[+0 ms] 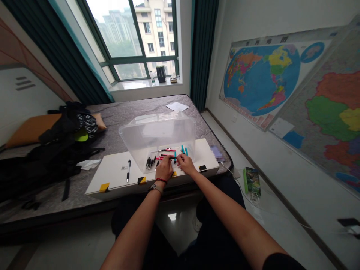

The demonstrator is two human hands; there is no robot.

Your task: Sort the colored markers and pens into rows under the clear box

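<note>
My left hand point(164, 169) and my right hand point(185, 164) meet at the front of a clear plastic bin point(157, 140) lying on its side on a white board point(112, 176). Both hands pinch a red pen point(168, 158) between them, left fingers curled on its left part, right fingers at its right end. Several black pens point(150, 162) lie inside the bin to the left, and teal pens point(184, 150) to the right. One more black pen point(128, 170) lies alone on the board, left of the bin.
The board rests on a grey mattress point(126, 116) with a black backpack point(59, 150) and an orange cushion point(30, 129) at the left. A white paper point(177, 106) lies far back. A green packet point(252, 180) sits on the floor at the right. Maps point(261, 78) cover the right wall.
</note>
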